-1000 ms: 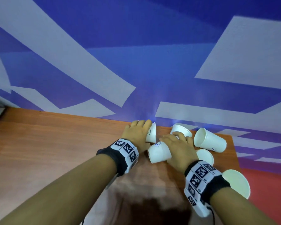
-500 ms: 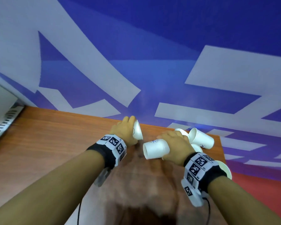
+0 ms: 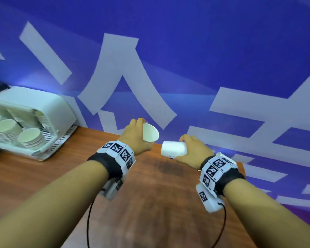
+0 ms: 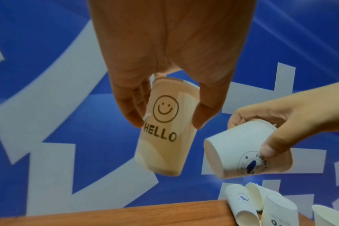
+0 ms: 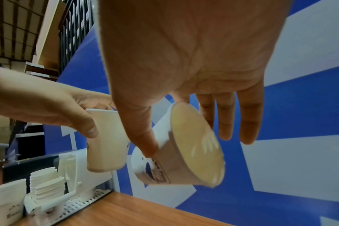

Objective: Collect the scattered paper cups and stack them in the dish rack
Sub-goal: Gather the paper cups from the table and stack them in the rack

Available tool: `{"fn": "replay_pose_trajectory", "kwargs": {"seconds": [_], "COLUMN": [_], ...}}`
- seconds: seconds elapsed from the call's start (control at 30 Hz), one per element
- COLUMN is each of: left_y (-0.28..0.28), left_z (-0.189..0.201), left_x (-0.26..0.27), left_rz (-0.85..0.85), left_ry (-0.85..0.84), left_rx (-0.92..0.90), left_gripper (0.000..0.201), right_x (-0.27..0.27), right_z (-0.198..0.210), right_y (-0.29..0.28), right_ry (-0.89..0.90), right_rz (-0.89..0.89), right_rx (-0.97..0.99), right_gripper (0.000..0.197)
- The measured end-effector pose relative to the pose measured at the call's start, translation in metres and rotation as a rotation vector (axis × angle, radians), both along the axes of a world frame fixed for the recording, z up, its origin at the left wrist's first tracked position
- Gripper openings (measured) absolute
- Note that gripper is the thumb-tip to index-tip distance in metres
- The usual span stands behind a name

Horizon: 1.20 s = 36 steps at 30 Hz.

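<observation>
At the centre of the head view the left hand grips a HELLO cup above the counter, fingers and thumb curled round its wall near the rim; the mouth faces toward the camera and lower right. In the left wrist view the smiley face and the word HELLO show between thumb and fingers.

Just to its right, the right hand holds a logo cup on its side, base pointing left toward the other cup, thumb on the wall and fingers round the far side. The two cups are near each other but apart.

The rack sits at the left edge of the head view, on the counter against the blue wall, with several cup stacks in it.

In the lower right of the left wrist view, loose cups lie tipped over at the counter's far end.
</observation>
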State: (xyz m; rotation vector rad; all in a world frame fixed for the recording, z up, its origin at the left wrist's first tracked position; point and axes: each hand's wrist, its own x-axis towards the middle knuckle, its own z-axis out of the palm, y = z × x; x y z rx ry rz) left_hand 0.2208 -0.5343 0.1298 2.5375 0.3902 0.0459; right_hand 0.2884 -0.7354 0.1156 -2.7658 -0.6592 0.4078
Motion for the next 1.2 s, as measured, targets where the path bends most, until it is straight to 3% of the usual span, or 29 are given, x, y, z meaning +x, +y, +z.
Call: {"fn": "replay_pose_trajectory", "kwargs": {"seconds": [0.13,0.23,0.43,0.73,1.0,1.2], "left_y": [0.019,0.036,0.095,0.193,0.242,0.267], "left_z": [0.019,0.031,0.051,0.034,0.013,0.0], "left_x": [-0.029,-0.043,-0.058,-0.101,-0.139,-0.156], "left_rz": [-0.03,-0.075,-0.167,-0.297,-0.204,-0.094], "left_ry": [0.039,0.039,-0.042,-0.034,0.058,0.085], "left_rx": [0.024,0.042,0.061,-0.011,0.06,0.071], "left_gripper": [0.081,0.074,0.074,0.078,0.077,0.073], "right_x": [-0.024,-0.039,-0.067,-0.131,-0.152,-0.151], "right_z": [0.013,0.029,0.061,0.052,0.048,0.028], "right_y": [0.019,0.031,0.074,0.178,0.219,0.248], "right_ry": [0.008,-0.025,-0.121,-0.098,0.0,0.013], "right_rz": [-0.003,-0.054,-0.162,-0.181,-0.14,-0.09], "right_rx": [0.015,0.041,0.025,-0.086,-0.003,0.006], "right_gripper": [0.07,0.081,0.073,0.068,0.051,0.056]}}
